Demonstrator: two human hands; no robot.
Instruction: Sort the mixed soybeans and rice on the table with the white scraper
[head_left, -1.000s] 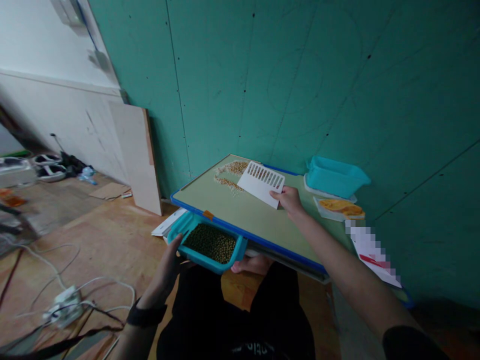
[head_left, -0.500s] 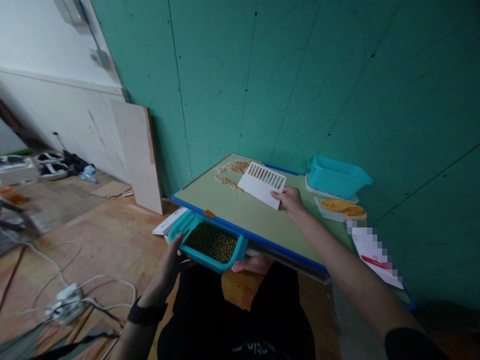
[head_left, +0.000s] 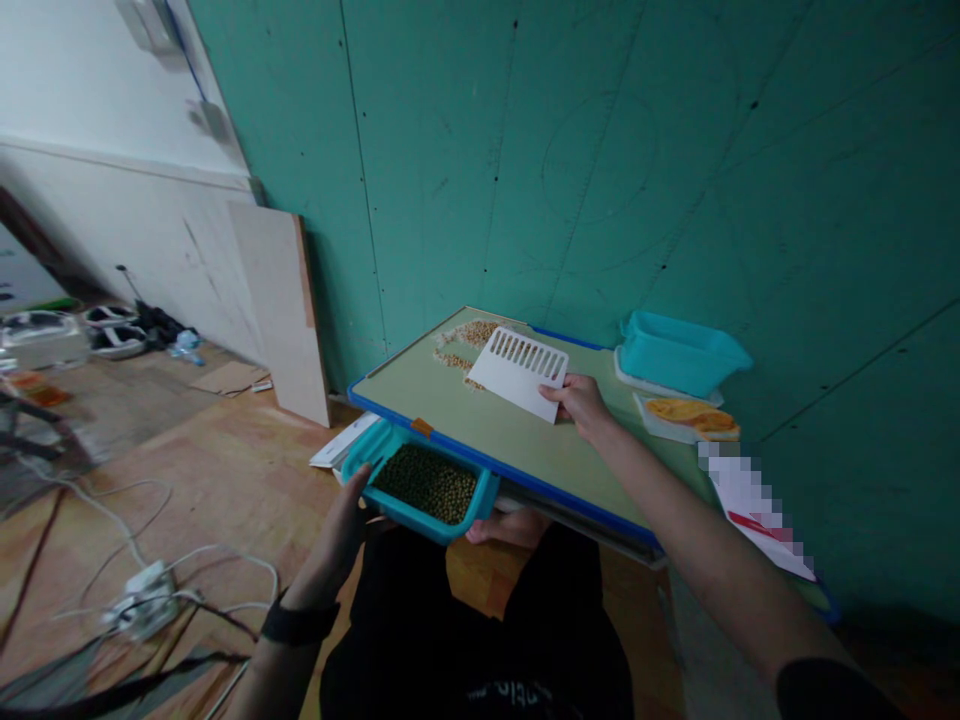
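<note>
My right hand (head_left: 578, 402) grips the right corner of a white slotted scraper (head_left: 517, 373) that stands on edge on the green tabletop (head_left: 480, 425). Just behind and left of the scraper lies a patch of pale yellow beans (head_left: 463, 340). My left hand (head_left: 341, 535) holds a teal tray (head_left: 421, 482) full of green beans from below, pressed against the table's blue front edge.
A teal bin (head_left: 679, 352) and a white tray with orange contents (head_left: 688, 416) sit at the table's far right, next to papers (head_left: 754, 500). A power strip and cables (head_left: 142, 600) lie on the wooden floor to the left. A board (head_left: 281, 310) leans on the wall.
The scraper has slid slightly left over the near edge of the yellow beans. The left hand and teal tray stay in place.
</note>
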